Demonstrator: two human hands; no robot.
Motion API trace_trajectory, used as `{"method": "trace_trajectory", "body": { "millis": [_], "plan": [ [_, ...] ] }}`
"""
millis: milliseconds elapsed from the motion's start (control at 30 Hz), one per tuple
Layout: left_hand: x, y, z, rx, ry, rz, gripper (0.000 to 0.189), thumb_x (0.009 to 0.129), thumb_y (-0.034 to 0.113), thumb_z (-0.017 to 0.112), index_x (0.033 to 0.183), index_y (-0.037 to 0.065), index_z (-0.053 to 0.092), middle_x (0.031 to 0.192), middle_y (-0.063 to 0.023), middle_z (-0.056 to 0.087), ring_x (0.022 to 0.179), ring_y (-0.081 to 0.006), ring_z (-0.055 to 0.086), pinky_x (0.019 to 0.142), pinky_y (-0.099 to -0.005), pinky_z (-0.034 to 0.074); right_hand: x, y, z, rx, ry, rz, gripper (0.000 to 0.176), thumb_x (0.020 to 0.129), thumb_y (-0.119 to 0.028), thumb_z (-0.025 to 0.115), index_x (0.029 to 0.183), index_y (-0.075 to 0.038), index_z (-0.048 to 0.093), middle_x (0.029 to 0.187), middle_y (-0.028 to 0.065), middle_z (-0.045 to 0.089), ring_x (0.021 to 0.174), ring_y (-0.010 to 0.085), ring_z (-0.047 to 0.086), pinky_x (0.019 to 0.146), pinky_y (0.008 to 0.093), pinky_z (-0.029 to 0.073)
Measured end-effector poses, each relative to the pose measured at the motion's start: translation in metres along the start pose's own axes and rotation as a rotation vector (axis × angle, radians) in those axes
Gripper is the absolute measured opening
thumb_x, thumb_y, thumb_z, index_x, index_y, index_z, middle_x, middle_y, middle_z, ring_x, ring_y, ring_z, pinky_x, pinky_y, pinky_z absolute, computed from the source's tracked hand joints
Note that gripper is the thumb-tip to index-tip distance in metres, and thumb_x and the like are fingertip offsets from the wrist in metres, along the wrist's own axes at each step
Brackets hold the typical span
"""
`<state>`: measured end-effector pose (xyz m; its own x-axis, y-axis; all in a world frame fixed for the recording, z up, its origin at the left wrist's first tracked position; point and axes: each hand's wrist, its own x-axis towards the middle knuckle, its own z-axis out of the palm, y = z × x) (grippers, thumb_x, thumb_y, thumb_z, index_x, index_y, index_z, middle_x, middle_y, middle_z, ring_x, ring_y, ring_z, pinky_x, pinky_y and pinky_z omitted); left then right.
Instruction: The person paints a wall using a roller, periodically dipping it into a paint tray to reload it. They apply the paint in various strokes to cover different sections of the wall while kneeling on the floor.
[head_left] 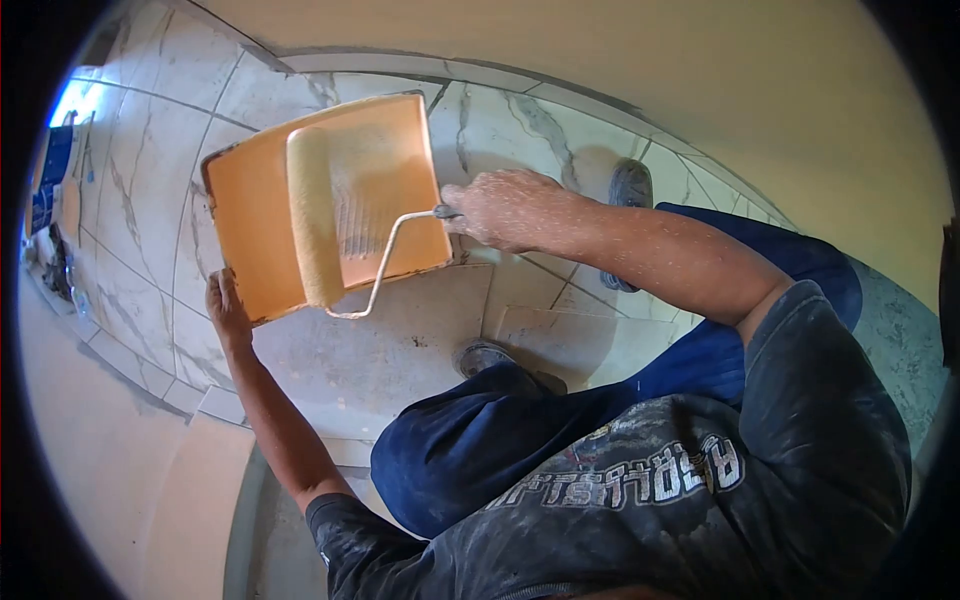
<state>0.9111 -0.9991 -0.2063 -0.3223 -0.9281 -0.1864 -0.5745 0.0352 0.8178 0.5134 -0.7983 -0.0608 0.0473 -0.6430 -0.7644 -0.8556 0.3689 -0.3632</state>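
Note:
My right hand (505,210) is closed round the grip of a paint roller (313,215), whose bent wire frame reaches left from my fist. The fluffy cream sleeve lies across an orange paint tray (245,230), over the middle where the deep end meets the ribbed slope. Pale orange paint coats the tray, and wet streaks show beside the sleeve. At the tray's lower left corner, my left hand (228,305) grips the rim with its fingers bent over the edge. White paint specks dot my right hand and forearm.
Marble-look tiles (150,180) cover the floor, with a smeared board (400,330) below the tray. A wall (700,80) curves along the top and right. My shoes (630,185) stand close by. Blue items (50,170) sit at the far left.

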Motion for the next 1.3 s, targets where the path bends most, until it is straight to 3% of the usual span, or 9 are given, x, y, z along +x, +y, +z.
{"method": "trace_trajectory", "body": {
  "millis": [133, 267, 467, 600, 667, 900, 1000, 1167, 1300],
  "plan": [
    [-0.003, -0.001, -0.017, -0.219, -0.006, -0.166, 0.031, 0.105, 0.029, 0.046, 0.091, 0.004, 0.058, 0.084, -0.0019, 0.055, 0.079, -0.0124, 0.049, 0.072, -0.0296, 0.043, 0.012, -0.008, -0.004, 0.014, 0.022, -0.069, 0.035, 0.1, -0.038, 0.048, 0.118, -0.01, 0.059, 0.095, 0.0199, 0.069, 0.092, 0.0394, 0.067, 0.08, 0.0535, 0.053],
    [0.008, -0.035, -0.006, 0.222, 0.152, 0.124, 0.036, 0.104, 0.033, 0.047, 0.1, 0.0, 0.06, 0.092, -0.0074, 0.059, 0.087, -0.0196, 0.052, 0.079, -0.0358, 0.044, 0.014, -0.009, -0.015, -0.07, 0.059, -0.089, 0.036, 0.099, -0.039, 0.048, 0.119, -0.011, 0.06, 0.099, 0.0202, 0.068, 0.094, 0.0387, 0.066, 0.08, 0.0524, 0.053],
    [0.036, -0.021, 0.027, -0.036, -0.079, -0.082, 0.039, 0.103, 0.032, 0.05, 0.118, -0.002, 0.062, 0.115, -0.0137, 0.065, 0.107, -0.026, 0.058, 0.096, -0.0373, 0.044, 0.017, 0.007, -0.021, -0.167, 0.056, -0.005, 0.04, 0.1, -0.043, 0.047, 0.119, -0.009, 0.055, 0.097, 0.0213, 0.067, 0.094, 0.0384, 0.065, 0.078, 0.0532, 0.052],
    [0.054, -0.052, 0.06, -0.133, 0.053, -0.004, 0.03, 0.103, 0.03, 0.051, 0.1, 0.003, 0.065, 0.089, -0.0013, 0.061, 0.086, -0.0119, 0.055, 0.077, -0.0283, 0.045, 0.027, 0.032, -0.008, -0.197, 0.139, -0.097, 0.039, 0.099, -0.043, 0.048, 0.115, -0.007, 0.055, 0.088, 0.0235, 0.067, 0.088, 0.0423, 0.064, 0.076, 0.0549, 0.05],
    [0.054, -0.039, 0.062, -0.181, -0.058, -0.042, 0.034, 0.1, 0.032, 0.058, 0.102, -0.001, 0.064, 0.092, -0.0085, 0.066, 0.087, -0.0165, 0.057, 0.08, -0.0323, 0.047, 0.012, 0.019, -0.013, -0.175, 0.171, -0.035, 0.037, 0.099, -0.041, 0.049, 0.112, -0.007, 0.056, 0.086, 0.0253, 0.066, 0.087, 0.0443, 0.063, 0.075, 0.0553, 0.049],
    [0.057, -0.026, 0.063, -0.051, -0.025, -0.008, 0.03, 0.099, 0.029, 0.058, 0.088, 0.001, 0.06, 0.074, -0.0068, 0.058, 0.072, -0.0139, 0.05, 0.067, -0.0334, 0.045, -0.001, 0.019, -0.019, -0.217, 0.172, 0.017, 0.037, 0.099, -0.041, 0.049, 0.108, -0.006, 0.056, 0.087, 0.0269, 0.066, 0.088, 0.0465, 0.063, 0.077, 0.0575, 0.048],
    [0.056, -0.03, 0.058, -0.027, -0.025, 0.047, 0.03, 0.098, 0.029, 0.058, 0.09, 0.0, 0.06, 0.076, -0.0127, 0.061, 0.071, -0.0189, 0.055, 0.068, -0.0356, 0.046, -0.007, 0.01, -0.025, -0.241, 0.157, 0.031, 0.038, 0.099, -0.042, 0.05, 0.11, -0.006, 0.056, 0.088, 0.0264, 0.067, 0.09, 0.0462, 0.063, 0.078, 0.0569, 0.048],
    [0.051, -0.024, 0.045, 0.133, -0.026, 0.12, 0.027, 0.097, 0.03, 0.056, 0.097, 0.004, 0.061, 0.087, -0.023, 0.065, 0.085, -0.0405, 0.063, 0.072, -0.0449, 0.048, -0.017, -0.005, -0.024, -0.291, 0.198, 0.062, 0.04, 0.098, -0.042, 0.05, 0.111, -0.005, 0.057, 0.093, 0.0255, 0.068, 0.095, 0.0451, 0.063, 0.081, 0.055, 0.048],
    [0.043, -0.043, 0.044, 0.204, 0.084, 0.146, 0.022, 0.097, 0.024, 0.053, 0.099, 0.003, 0.058, 0.09, -0.0217, 0.064, 0.087, -0.0417, 0.062, 0.072, -0.0475, 0.048, -0.018, -0.02, -0.028, -0.311, 0.21, 0.04, 0.042, 0.098, -0.042, 0.05, 0.112, -0.003, 0.057, 0.095, 0.026, 0.067, 0.097, 0.0454, 0.063, 0.083, 0.0546, 0.048]
  ]
}}
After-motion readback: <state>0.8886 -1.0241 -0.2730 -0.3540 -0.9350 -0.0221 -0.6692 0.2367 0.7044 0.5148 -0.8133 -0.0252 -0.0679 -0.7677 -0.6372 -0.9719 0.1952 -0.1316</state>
